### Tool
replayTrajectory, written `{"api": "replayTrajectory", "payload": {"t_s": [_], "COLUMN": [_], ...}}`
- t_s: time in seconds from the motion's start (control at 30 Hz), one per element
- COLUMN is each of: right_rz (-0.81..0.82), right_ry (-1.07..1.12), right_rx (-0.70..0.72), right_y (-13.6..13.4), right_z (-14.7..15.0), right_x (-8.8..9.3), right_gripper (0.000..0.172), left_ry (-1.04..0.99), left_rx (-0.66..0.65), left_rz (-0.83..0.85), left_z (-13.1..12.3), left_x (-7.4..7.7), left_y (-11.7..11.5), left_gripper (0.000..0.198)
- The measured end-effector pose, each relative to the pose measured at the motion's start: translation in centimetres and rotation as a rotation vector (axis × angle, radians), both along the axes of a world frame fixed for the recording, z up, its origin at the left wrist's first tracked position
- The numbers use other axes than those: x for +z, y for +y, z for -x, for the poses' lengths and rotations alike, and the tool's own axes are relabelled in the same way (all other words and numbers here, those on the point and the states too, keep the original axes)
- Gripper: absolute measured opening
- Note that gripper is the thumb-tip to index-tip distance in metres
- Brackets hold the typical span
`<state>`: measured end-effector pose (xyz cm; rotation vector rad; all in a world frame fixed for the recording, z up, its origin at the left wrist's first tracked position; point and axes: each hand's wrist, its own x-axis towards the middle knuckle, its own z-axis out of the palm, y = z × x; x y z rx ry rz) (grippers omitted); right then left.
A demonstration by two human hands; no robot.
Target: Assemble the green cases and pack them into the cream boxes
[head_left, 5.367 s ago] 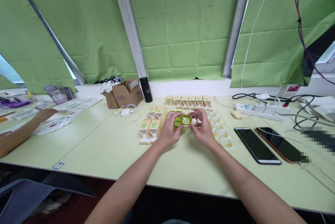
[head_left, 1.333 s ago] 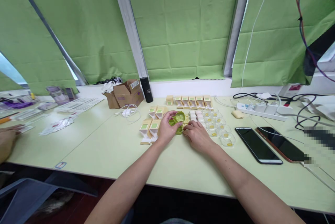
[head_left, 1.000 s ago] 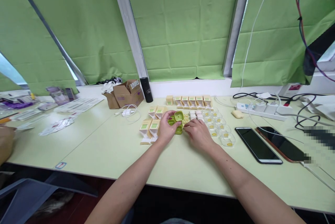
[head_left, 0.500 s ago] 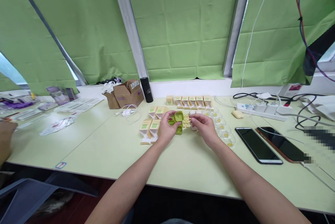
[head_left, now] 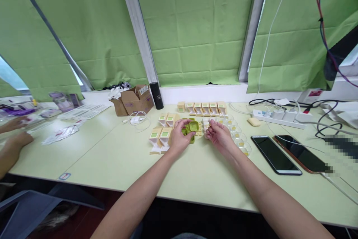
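My left hand (head_left: 180,136) grips a small olive-green case (head_left: 193,126), which stands open with its hollow inside facing me. Just right of the case, small pale-yellow pieces (head_left: 198,133) lie in a cluster on the table. My right hand (head_left: 220,135) is closed in a pinch above the pinkish-white items (head_left: 206,123); what it holds is too small to name. Beyond that hand, clear plastic cups (head_left: 236,135) with yellow centres stand in rows. Cream cartons with green windows (head_left: 165,134) are to the left of my left hand.
More cream cartons (head_left: 205,109) line the back. A cardboard box (head_left: 138,101) and a black bottle (head_left: 156,96) stand behind left. To the right lie two phones (head_left: 275,155), a power strip (head_left: 282,117) and cables. Another person's arms (head_left: 13,147) reach in at far left.
My right hand has drawn back a little to the right from the yellow pieces, its fingers curling in. The green case has tilted slightly. Another person's arms have appeared at far left.
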<state>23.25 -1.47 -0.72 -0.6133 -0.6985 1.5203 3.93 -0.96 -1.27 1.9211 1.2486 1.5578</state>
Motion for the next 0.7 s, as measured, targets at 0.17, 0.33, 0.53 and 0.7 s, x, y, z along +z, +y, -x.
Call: {"api": "replayTrajectory", "payload": {"t_s": [0.17,0.33,0.53,0.7], "right_rz": [0.057,0.048,0.004,-0.078], "right_ry": [0.021,0.009,-0.018,-0.115], "right_rx": [-0.008,-0.018,0.015,0.002], "right_y": [0.36,0.5,0.09,-0.4], "right_z": [-0.05,-0.12,-0.28,-0.09], "right_x": [-0.37,-0.61,-0.16,0.25], "right_gripper": [0.055,0.054,0.047,0.056], "left_ry": [0.009,0.004,-0.002,-0.003], "left_rx": [-0.015,-0.025,-0.034,-0.026], "left_rz": [-0.001,0.0,0.012,0.016], "left_z": [-0.11,-0.09,-0.13,-0.12], "left_x": [0.02,-0.04,-0.02,0.01], "left_y": [-0.11,-0.07,-0.1,-0.13], "left_gripper": [0.049,0.05,0.05,0.05]}}
